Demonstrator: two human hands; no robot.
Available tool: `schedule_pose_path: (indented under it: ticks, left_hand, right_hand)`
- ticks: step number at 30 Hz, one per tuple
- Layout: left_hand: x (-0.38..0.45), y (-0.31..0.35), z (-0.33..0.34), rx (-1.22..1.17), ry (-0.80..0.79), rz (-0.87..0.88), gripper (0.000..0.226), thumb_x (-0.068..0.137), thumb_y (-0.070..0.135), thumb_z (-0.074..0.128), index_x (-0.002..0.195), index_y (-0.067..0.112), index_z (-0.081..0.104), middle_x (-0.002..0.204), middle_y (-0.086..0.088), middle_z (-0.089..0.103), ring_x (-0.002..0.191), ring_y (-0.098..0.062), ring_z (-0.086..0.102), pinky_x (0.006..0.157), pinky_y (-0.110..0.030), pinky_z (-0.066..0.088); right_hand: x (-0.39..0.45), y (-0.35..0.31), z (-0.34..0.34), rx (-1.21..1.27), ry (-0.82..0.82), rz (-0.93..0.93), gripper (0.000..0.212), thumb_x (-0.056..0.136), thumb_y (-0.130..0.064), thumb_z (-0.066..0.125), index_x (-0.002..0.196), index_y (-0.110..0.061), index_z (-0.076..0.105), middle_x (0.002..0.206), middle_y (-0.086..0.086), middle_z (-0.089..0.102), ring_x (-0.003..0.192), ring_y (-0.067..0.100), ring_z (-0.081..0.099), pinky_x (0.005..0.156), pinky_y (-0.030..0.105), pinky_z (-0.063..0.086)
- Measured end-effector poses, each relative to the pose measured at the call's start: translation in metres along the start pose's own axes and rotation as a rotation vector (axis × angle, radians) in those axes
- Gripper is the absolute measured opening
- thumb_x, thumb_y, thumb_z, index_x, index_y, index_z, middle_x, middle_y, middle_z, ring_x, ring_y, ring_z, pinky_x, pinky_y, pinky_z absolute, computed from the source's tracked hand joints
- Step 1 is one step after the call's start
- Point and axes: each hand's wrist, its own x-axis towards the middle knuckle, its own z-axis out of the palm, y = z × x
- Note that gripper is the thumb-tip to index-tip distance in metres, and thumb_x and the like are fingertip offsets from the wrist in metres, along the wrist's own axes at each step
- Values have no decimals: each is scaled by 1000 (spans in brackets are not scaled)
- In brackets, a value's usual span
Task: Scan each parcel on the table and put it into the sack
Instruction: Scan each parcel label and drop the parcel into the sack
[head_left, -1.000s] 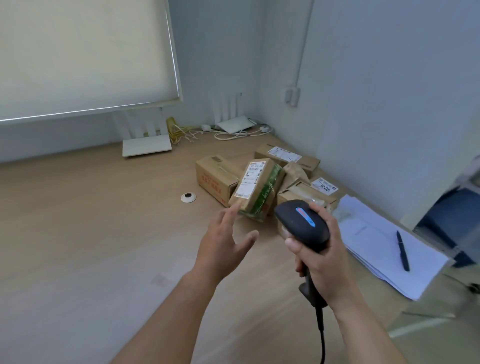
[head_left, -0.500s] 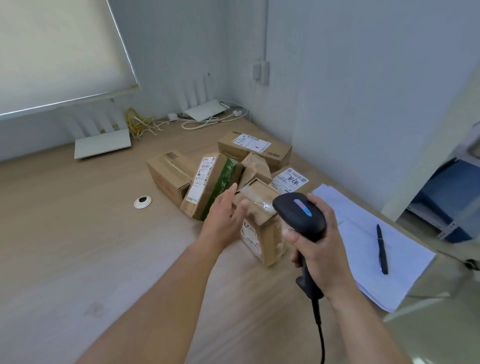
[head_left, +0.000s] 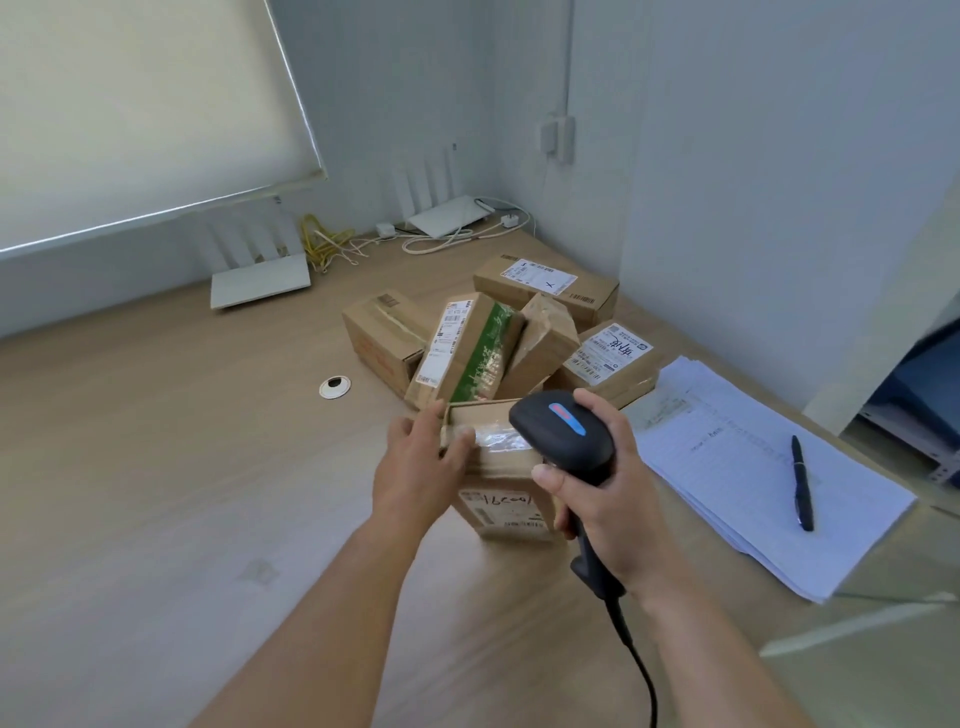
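- A small brown cardboard parcel (head_left: 501, 470) stands on the wooden bench (head_left: 156, 467), nearest of a cluster of boxes.
- Clear tape crosses its top; the front label carries handwritten digits, possibly "16001", above a barcode.
- The left hand (head_left: 421, 462) grips the parcel's top left corner.
- The right hand (head_left: 605, 499) is wrapped round a black corded scanner (head_left: 563, 434) held just above the parcel.
- Behind, a green-sided box (head_left: 470, 353) leans tilted.

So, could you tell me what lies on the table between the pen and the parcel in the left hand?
In the head view, the right hand gripping the scanner and the stack of papers under the pen lie between it and the held parcel.
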Motion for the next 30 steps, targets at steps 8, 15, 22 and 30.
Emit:
schedule_pose_path:
  ticks: [8, 15, 22, 30]
  left_hand:
    - [-45, -81, -45, -68, -89, -150, 52, 98, 53, 30, 148, 41, 23, 126, -5, 39, 106, -21, 47, 91, -30, 39]
    - [-58, -112, -56, -145, -137, -156, 66, 86, 74, 23, 144, 42, 31, 124, -8, 53, 118, -26, 49, 94, -35, 42]
    - [-62, -111, -54, -116, -188, -207, 68, 92, 65, 27, 151, 34, 16, 146, -10, 35, 122, -27, 51, 107, -40, 36]
    - [-40, -80, -48, 436, -229, 49, 87, 76, 79, 44, 149, 43, 13, 160, -6, 5, 147, -26, 4, 117, -41, 17]
  right_hand:
    - [-23, 2, 86, 92, -175, 1, 66, 76, -13, 77, 126, -46, 51, 113, 16, 58, 50, 22, 52, 47, 33, 46]
    - [-38, 12, 116, 126, -214, 83, 61, 83, -1, 73, 125, -38, 51, 97, 0, 65, 49, 23, 53, 45, 31, 47]
    - [-39, 24, 117, 135, -216, 124, 64, 76, -13, 80, 125, -43, 52, 94, 10, 65, 51, 29, 52, 51, 36, 47]
    - [-30, 14, 88, 131, -151, 70, 63, 84, 1, 71, 126, -40, 50, 76, 1, 66, 46, 24, 51, 44, 32, 44]
